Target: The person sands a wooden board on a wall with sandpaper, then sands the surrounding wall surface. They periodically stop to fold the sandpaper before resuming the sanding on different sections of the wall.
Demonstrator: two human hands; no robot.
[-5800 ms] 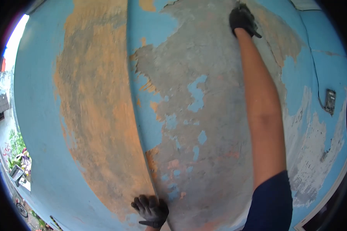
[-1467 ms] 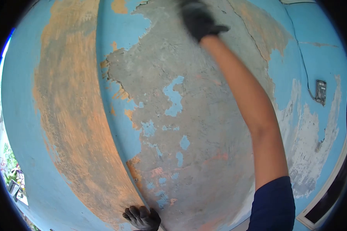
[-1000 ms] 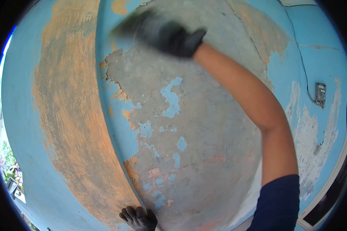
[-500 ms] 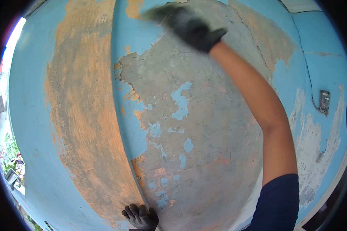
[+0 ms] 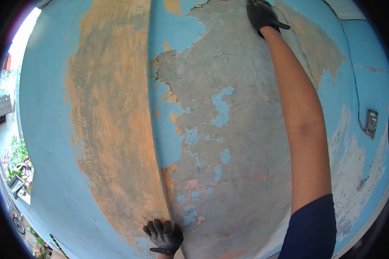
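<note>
A person in dark gloves worked at a peeling wall [image 5: 45,142], R arm [image 5: 304,125] stretched high out of a navy sleeve [image 5: 311,228]. Half a sec. earlier, the R grip [image 5: 263,16] was a blur farther L, nr. the upper blue strip [image 5: 166,142], w/ the elbow bent more; now it was sharper, at the upper R of the bare grey patch [image 5: 246,142], arm straighter. The L grip [image 5: 165,235] stayed put at the low end of the raised edge [image 5: 159,159]. The view had swung a bit too, so a bike wheel [image 5: 18,224] showed at far L.

The wall lay directly behind both grips. The grey patch spread below & to the L of the R grip; a crack [image 5: 304,54] ran down just R of it. The R grip was partly cut off by the top of the view, so whether its fingers were apart, together or clamped on smth. couldn't be told. The L grip lay flat on the wall, fingers apart & pointing up, btwn. the foot of the orange band [image 5: 116,108] & the grey. Well to the R: a meter box [image 5: 371,123] w/ cable [image 5: 355,82].
</note>
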